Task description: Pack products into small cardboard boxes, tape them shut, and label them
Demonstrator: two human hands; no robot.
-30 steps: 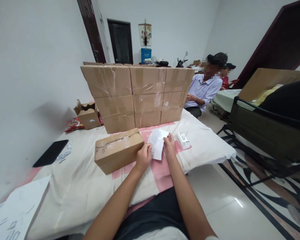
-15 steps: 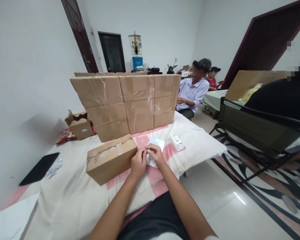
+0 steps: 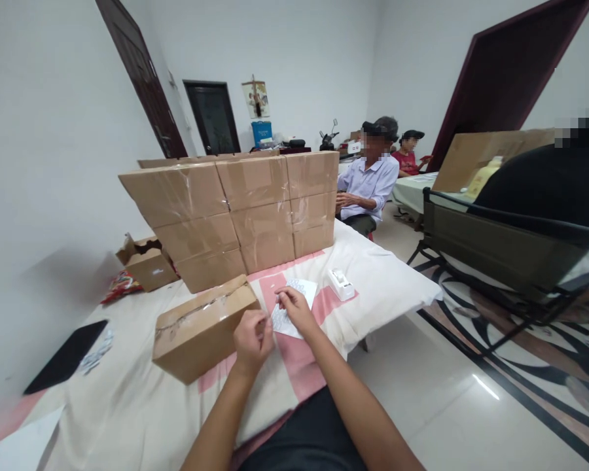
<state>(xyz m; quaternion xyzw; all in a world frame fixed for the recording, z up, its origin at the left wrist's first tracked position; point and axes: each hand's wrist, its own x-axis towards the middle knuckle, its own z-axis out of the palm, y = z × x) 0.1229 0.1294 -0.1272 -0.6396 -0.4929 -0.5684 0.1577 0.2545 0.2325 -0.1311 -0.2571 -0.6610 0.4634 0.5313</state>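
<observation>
Lying between box [image 3: 201, 337] and dispenser [image 3: 342, 288], towards the worktop's [image 3: 387, 278] front edge, the paper [image 3: 305, 286] looks light, easily creased, best held by corners; whether left hand [image 3: 251, 343] or right hand [image 3: 297, 311] pinches anything, I cannot tell.

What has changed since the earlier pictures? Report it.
The white printed paper sheet, first held between both hands, now lies on the pale, pink-patterned cloth. The left hand has let it go; the right hand is over it. The fingertips met, then parted again. The brown cardboard carton and white plastic tape dispenser stayed put.
</observation>
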